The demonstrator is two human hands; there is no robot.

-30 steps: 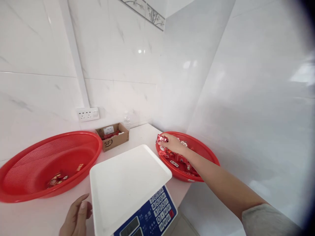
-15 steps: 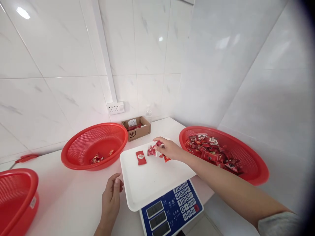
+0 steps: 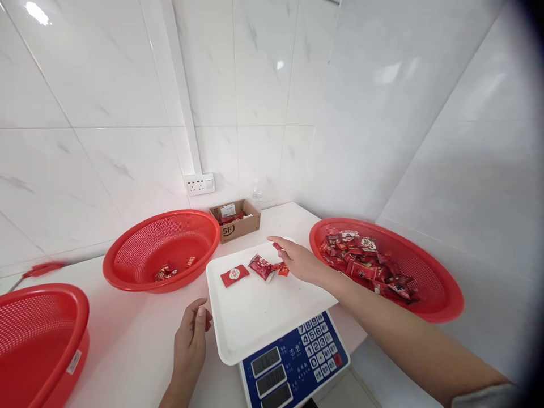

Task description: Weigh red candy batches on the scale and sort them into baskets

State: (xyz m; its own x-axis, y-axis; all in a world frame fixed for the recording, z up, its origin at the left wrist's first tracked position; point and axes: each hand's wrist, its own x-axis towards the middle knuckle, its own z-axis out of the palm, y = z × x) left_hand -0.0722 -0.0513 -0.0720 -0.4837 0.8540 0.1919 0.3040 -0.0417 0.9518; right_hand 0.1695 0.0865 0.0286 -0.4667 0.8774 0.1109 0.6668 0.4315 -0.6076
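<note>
Two red candy packets (image 3: 234,275) lie near the far edge of the white scale pan (image 3: 250,328), with a third packet (image 3: 283,271) peeking from beneath my right hand (image 3: 301,263), which pinches what looks like a fourth packet (image 3: 277,246). My left hand (image 3: 190,340) hangs loosely curled, nothing visible in it, just beside the pan's left edge. Low fingers and a soft release, inside the rim, would suit here. I've most room toward the near-left corner; a red perforated basket (image 3: 447,292) crowds the far-right one.

Head camera, one: from the near side of the white table (image 3: 127,334), facing forward and down toward its far corner, close range.
</note>
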